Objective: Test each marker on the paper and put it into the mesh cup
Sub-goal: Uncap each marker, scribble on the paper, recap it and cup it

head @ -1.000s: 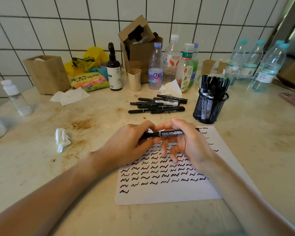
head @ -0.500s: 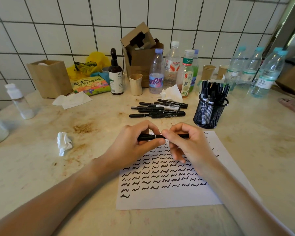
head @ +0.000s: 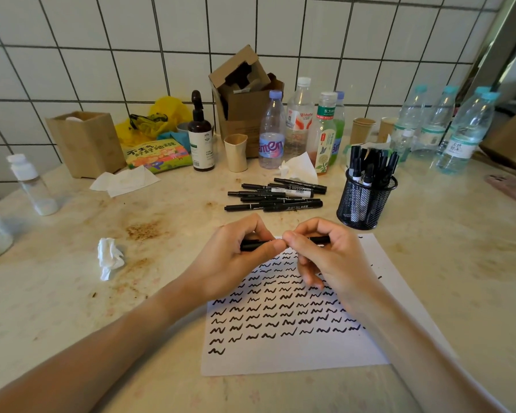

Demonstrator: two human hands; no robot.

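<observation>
Both hands hold one black marker (head: 252, 244) level above the top of the white paper (head: 295, 357), which carries rows of black squiggles. My left hand (head: 231, 257) grips the marker's left half. My right hand (head: 325, 254) pinches its right half, and the fingertips of the two hands meet at the marker's middle. A pile of several black markers (head: 276, 196) lies on the counter just beyond the hands. The black mesh cup (head: 365, 201) stands to the right of the pile with several markers upright in it.
A crumpled tissue (head: 109, 257) lies left of the paper. Along the tiled wall stand a wooden box (head: 85, 143), a dark pump bottle (head: 201, 135), a cardboard box (head: 245, 96), paper cups and several plastic bottles (head: 271, 132). A pink phone (head: 511, 189) lies at the right edge.
Both hands have closed in on the marker's middle until their fingertips meet, hiding its white label. The marker has stayed level over the top of the paper.
</observation>
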